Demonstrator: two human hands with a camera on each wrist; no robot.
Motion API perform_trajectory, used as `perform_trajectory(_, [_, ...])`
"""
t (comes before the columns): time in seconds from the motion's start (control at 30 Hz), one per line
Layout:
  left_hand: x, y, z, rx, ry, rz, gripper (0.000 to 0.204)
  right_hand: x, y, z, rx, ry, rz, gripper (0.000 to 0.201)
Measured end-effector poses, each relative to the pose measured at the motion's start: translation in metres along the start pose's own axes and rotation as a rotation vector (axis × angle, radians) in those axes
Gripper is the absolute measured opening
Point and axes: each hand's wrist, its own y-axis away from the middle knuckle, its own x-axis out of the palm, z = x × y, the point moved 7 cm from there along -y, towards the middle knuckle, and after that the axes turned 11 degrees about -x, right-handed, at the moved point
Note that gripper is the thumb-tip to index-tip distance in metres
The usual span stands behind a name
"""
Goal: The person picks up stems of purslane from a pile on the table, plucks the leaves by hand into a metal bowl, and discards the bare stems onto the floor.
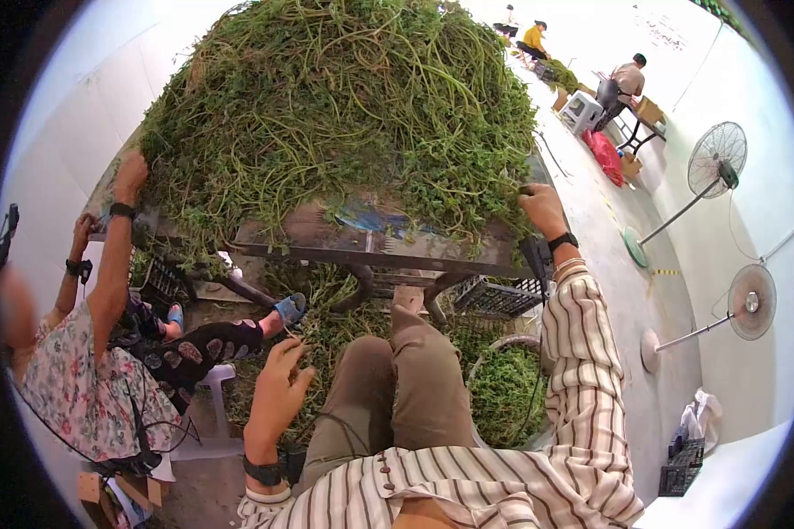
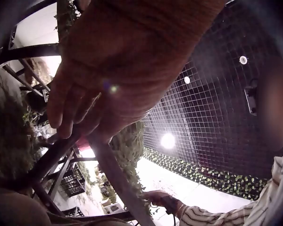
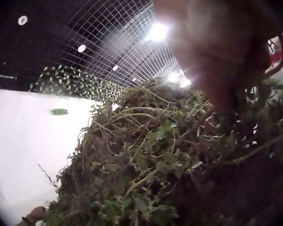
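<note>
A tall heap of leafy green plants (image 1: 344,115) with long tangled stems covers the table (image 1: 326,251). At the heap's right edge, my right hand (image 1: 543,210) grips leafy stems, its fingertips dark and partly hidden among the leaves. The right wrist view has the same hand (image 3: 212,52) above the plants, with a stem running to its fingertips. My left hand (image 1: 278,388) hangs below the table edge near my left knee, fingers loosely bent and holding nothing. In the left wrist view that hand (image 2: 118,70) is close to a dark table leg.
Another person's hand (image 1: 131,176) reaches to the heap's left side. Plants lie on the floor under the table, and a round basket of greens (image 1: 507,397) stands by my right leg. Black crates (image 1: 503,295) are beneath the table. Two fans (image 1: 717,159) stand at right.
</note>
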Motion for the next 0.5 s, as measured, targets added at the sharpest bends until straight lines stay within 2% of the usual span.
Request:
perform_trajectory(0.07, [-0.001, 0.001, 0.003, 0.011, -0.028, -0.001, 0.034, -0.004, -0.003, 0.008, -0.013, 0.041, -0.022, 0.023])
perform_trajectory(0.13, [-0.001, 0.002, 0.005, 0.016, -0.010, 0.001, 0.034, -0.026, -0.004, 0.018, -0.023, -0.022, -0.221, 0.024])
perform_trajectory(0.23, [0.001, 0.002, 0.006, 0.028, 0.006, 0.004, 0.034, -0.055, -0.020, 0.033, -0.023, 0.029, -0.231, 0.025])
perform_trajectory(0.37, [0.003, 0.004, 0.007, -0.008, 0.040, 0.033, 0.032, -0.111, -0.046, 0.061, -0.135, 0.208, -0.327, 0.025])
perform_trajectory(0.43, [0.001, 0.006, 0.005, -0.007, 0.059, 0.036, 0.032, -0.141, -0.059, 0.077, -0.250, 0.321, -0.408, 0.025])
perform_trajectory(0.5, [0.000, 0.008, 0.005, -0.005, 0.076, 0.041, 0.032, -0.172, -0.067, 0.092, -0.310, 0.327, -0.503, 0.024])
